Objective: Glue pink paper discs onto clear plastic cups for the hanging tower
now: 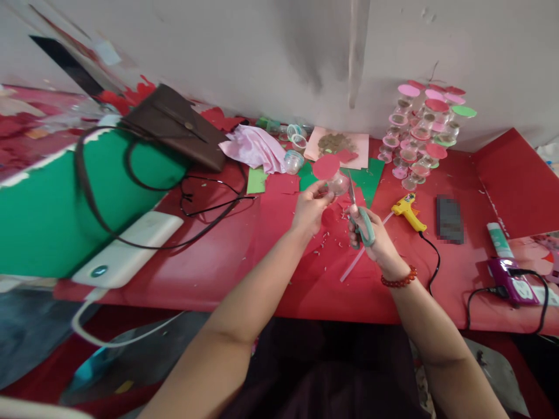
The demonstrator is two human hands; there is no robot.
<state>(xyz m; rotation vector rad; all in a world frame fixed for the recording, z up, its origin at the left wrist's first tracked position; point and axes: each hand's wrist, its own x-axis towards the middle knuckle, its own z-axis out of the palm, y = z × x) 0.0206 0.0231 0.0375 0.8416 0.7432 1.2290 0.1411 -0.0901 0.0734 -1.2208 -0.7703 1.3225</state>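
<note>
My left hand point(311, 207) pinches a small clear plastic cup point(338, 184) topped with a red paper disc point(326, 166), held above the red table point(227, 256). My right hand point(371, 235) is closed on the green handles of a pair of scissors point(358, 216), whose blades point up beside the cup. A red bead bracelet point(399, 280) sits on my right wrist. Small paper scraps lie on the table under both hands.
A yellow glue gun point(409, 211) with a black cord lies to the right, beside a dark phone point(449, 218). A hanging cluster of capped cups point(421, 134) stands at the back right. A brown bag point(174, 125), pink cloth point(255, 148) and white power bank point(126, 250) lie left.
</note>
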